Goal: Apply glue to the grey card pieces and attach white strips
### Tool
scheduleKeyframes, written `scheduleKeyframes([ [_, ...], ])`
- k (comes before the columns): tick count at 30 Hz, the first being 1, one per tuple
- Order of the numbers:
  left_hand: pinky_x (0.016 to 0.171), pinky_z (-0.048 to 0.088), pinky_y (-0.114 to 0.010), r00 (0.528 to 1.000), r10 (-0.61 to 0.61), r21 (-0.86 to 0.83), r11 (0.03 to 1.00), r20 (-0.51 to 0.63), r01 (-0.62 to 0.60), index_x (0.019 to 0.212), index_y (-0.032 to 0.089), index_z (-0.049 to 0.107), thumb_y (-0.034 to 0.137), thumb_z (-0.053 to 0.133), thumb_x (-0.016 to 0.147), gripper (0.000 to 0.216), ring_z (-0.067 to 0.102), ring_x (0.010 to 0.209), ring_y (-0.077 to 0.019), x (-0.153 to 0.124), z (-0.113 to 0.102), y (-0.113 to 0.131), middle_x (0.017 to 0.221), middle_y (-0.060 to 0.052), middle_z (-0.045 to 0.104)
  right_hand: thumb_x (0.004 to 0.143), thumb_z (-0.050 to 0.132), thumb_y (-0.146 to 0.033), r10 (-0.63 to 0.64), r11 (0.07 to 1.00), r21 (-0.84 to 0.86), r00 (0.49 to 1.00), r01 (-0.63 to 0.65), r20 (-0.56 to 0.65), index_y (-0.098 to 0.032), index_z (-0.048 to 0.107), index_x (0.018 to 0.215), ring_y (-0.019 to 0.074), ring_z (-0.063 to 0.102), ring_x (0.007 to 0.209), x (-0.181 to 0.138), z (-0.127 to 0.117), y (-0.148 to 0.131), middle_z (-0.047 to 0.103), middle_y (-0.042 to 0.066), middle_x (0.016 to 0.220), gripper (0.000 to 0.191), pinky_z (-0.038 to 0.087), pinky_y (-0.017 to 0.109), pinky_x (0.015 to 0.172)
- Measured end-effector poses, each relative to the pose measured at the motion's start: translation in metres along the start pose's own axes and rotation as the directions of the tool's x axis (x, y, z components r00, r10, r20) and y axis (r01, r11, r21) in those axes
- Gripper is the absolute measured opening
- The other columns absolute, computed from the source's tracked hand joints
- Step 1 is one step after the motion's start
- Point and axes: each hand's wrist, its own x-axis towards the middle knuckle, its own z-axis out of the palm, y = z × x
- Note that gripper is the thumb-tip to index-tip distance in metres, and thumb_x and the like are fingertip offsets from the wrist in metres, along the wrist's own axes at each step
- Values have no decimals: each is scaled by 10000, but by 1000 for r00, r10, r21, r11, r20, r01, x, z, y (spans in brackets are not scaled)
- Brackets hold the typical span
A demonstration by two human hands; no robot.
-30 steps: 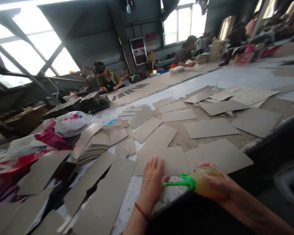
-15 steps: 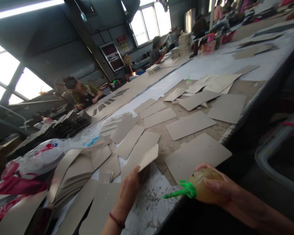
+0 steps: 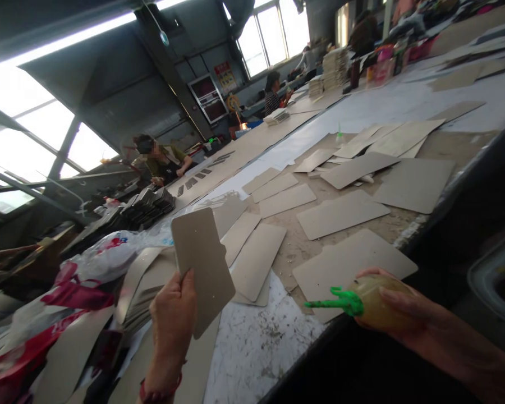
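Observation:
My left hand (image 3: 174, 322) pinches a grey-beige cardboard piece (image 3: 202, 264) by its left edge, thumb on the near face. The piece is raised and tilted up above the table, with rounded corners and a small step in its right side. In my right hand (image 3: 408, 314) is a squeeze bottle (image 3: 381, 303) of yellowish contents, lying sideways past the table edge. Its green nozzle (image 3: 332, 303) points left. Between the hands shows a stained white patch of tabletop (image 3: 265, 328). A larger cardboard piece (image 3: 349, 272) lies flat just beyond the bottle.
Several cardboard pieces (image 3: 340, 213) are spread over the table. To the left are a curved stack of card (image 3: 141, 286), plastic bags (image 3: 109, 255) and a dark stack (image 3: 147, 210). A co-worker (image 3: 164, 160) sits across the table. A metal tube (image 3: 482, 275) stands at the right.
My left hand has lifted the cardboard piece off the others and moved left, turning it upright. The right hand still holds the bottle. The view has shifted slightly.

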Motion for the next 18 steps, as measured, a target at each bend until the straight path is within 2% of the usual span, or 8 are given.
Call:
scheduleKeyframes([
  [2, 556, 508, -311, 977, 174, 70, 983, -122, -167, 961, 228, 675, 341, 423, 934, 277, 677, 640, -217, -31, -2, -3, 747, -47, 729, 647, 804, -423, 6, 1000, 24, 1000, -5, -23, -286, 674, 1040, 275, 665, 854, 0, 0, -3, 723, 60, 968, 436, 554, 377, 774],
  [3, 629, 541, -325, 931, 317, 114, 947, -183, -300, 1086, 224, 651, 283, 427, 940, 274, 701, 729, -223, -52, 2, -4, 870, -70, 749, 630, 817, -414, -1, 999, 32, 999, 2, -37, -286, 680, 1023, 274, 667, 847, 0, 1, -6, 724, 55, 959, 436, 563, 375, 768],
  [4, 728, 560, -338, 859, 470, 152, 882, -202, -446, 1236, 211, 582, 206, 428, 939, 335, 710, 847, -227, -76, 9, -4, 1024, -102, 739, 614, 827, -410, -14, 999, 36, 999, 16, -52, -286, 685, 1006, 272, 669, 839, 0, 2, -8, 725, 49, 949, 434, 572, 375, 759],
  [6, 855, 553, -345, 773, 602, 186, 798, -202, -573, 1425, 171, 401, 28, 449, 893, 554, 687, 997, -227, -126, 31, -2, 1157, -130, 699, 602, 834, -412, -47, 999, 23, 995, 49, -83, -286, 687, 979, 266, 670, 829, -1, 8, -12, 724, 38, 928, 424, 585, 373, 747],
  [8, 854, 563, -324, 769, 628, 154, 777, -120, -610, 1484, 112, 279, -65, 425, 859, 665, 677, 1029, -226, -171, 55, 2, 1109, -151, 710, 615, 830, -407, -65, 998, -9, 994, 64, -86, -287, 679, 973, 252, 671, 833, -1, 15, -13, 721, 27, 921, 407, 587, 364, 753],
  [11, 877, 568, -336, 815, 571, 67, 821, -96, -568, 1454, 78, 330, -109, 404, 834, 652, 657, 1080, -231, -215, 80, 6, 1140, -175, 693, 661, 806, -386, -46, 997, -66, 998, 44, -32, -289, 657, 997, 214, 676, 813, -2, 28, -10, 715, 14, 906, 380, 574, 306, 751],
  [14, 883, 574, -347, 838, 530, 32, 847, -130, -531, 1306, 51, 510, -104, 413, 836, 505, 651, 1093, -239, -225, 87, 7, 1157, -187, 683, 689, 784, -375, -34, 994, -103, 999, 35, 10, -287, 642, 1002, 193, 675, 786, -2, 39, -5, 709, 9, 888, 354, 565, 278, 734],
  [18, 826, 598, -350, 800, 571, 53, 818, -183, -572, 1103, 57, 633, -70, 403, 865, 355, 686, 1016, -253, -220, 85, 10, 1057, -166, 720, 704, 767, -379, -80, 986, -148, 997, 77, -12, -278, 629, 1005, 200, 663, 821, 0, 48, 0, 695, 9, 913, 347, 570, 329, 774],
])
